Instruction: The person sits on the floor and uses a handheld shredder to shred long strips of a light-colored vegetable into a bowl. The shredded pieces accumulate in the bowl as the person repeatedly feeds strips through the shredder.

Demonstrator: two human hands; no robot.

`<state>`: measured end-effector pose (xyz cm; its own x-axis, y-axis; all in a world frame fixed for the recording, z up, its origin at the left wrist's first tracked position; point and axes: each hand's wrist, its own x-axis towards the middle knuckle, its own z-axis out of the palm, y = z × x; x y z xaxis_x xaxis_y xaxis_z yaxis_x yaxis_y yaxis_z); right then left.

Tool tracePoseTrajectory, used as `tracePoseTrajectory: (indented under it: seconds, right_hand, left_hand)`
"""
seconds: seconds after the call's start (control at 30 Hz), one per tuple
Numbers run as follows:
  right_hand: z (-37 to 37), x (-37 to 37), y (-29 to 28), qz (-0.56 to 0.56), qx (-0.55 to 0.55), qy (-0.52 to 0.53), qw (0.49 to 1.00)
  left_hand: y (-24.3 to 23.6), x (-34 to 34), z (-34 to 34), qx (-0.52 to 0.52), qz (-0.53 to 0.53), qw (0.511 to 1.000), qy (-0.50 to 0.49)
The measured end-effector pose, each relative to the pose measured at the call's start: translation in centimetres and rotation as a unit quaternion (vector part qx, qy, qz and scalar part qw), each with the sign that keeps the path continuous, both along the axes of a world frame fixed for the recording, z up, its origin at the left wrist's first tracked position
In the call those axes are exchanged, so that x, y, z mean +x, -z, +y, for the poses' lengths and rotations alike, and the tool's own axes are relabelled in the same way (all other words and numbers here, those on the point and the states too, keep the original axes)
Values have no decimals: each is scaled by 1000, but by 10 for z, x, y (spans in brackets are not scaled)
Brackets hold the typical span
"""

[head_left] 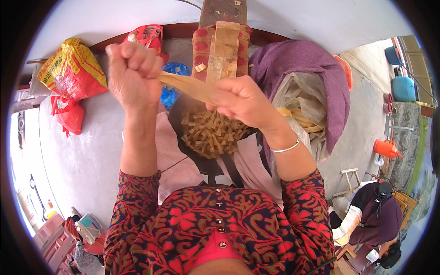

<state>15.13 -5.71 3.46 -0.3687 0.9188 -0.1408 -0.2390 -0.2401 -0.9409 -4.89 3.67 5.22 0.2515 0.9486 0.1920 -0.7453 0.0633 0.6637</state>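
A pale tan, flat, flexible strip (185, 85) is stretched between my two raised hands; I cannot tell its material. My left hand (133, 75) is closed in a fist round its left end. Closed on the other end is my right hand (243, 98), thumb on top, a silvery bangle (286, 145) on the wrist. Below the hands, a dark round pan (177, 120) at my lap holds a heap of short brown cut pieces (213, 133). To the right, a translucent plastic bag (293, 87) inside a purple cloth (337, 91) contains longer yellowish strips (306, 121).
Ahead stands a narrow bench (208, 11) with a patterned red cloth (200, 48) and a wooden board (222, 55). A yellow and red sack (75, 68), red bags and a blue plastic bag (169, 97) lie leftward. Another person (378, 213) sits at the lower right.
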Motion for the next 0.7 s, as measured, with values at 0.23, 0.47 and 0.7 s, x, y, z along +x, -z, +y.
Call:
tracePoseTrajectory:
  seconds: [0.23,0.47,0.7]
  right_hand:
    - [-1,-23,14,-132,282,199,929]
    - [6,-12,34,-270,263,223,899]
    - [8,4,27,162,-180,75,967]
  left_hand:
    - [34,42,-39,398,387,819,-146]
    - [33,50,-44,85,416,901,86]
    - [26,49,-38,368,552,744,-84]
